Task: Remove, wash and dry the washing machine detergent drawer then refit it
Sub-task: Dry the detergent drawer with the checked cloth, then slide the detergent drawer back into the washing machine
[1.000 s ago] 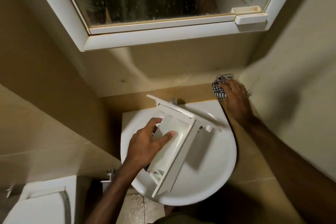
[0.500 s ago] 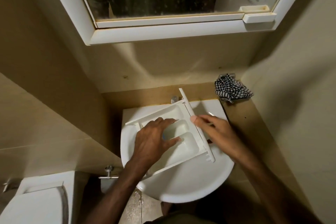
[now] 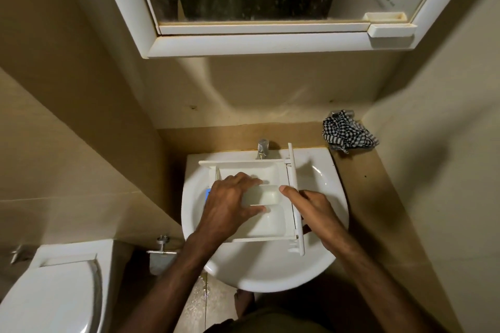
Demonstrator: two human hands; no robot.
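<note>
— What colour's the detergent drawer (image 3: 266, 199) under my fingers?
— White, like the basin (image 3: 322, 238) and toilet (image 3: 51, 292) (a blue bit (image 3: 207, 193) shows by my wrist).
— And the cloth (image 3: 347, 136)?
— Black-and-white check, against beige walls (image 3: 433, 157).

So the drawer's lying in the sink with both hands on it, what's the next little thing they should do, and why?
Probably reach the right hand up to the tap and start the water. The detergent drawer lies open side up across the basin, the left hand steadies it, no water can be seen running, and the checked cloth sits aside unused.
</note>
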